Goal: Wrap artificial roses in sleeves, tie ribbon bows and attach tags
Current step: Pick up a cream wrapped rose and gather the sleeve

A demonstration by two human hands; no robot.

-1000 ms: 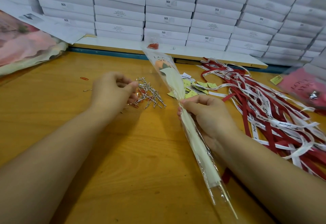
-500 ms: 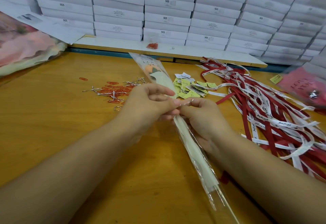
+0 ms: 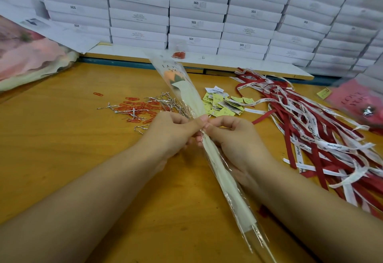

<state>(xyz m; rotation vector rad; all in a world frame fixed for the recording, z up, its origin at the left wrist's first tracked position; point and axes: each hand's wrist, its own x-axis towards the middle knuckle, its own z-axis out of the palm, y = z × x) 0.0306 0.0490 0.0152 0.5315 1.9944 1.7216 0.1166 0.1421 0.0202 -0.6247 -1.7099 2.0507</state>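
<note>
Head view: w/ left hand (image 3: 169,137) & right hand (image 3: 235,141) we pinch the clear rose sleeve (image 3: 224,179) mid-length, fingertips touching, above wooden table (image 3: 62,148).

One wide-angle view from the person's head — facing forward and down, close above the left hand (image 3: 168,136) and right hand (image 3: 235,138), the wooden table (image 3: 62,155) running to stacked white boxes (image 3: 199,14).

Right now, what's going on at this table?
A person holds a rose in a clear sleeve over a wooden table. The left hand and right hand both pinch it at its narrow middle. Silver twist ties and red paper clips lie to the left, tags and red and white ribbons to the right. No ribbon is tied on yet.
</note>
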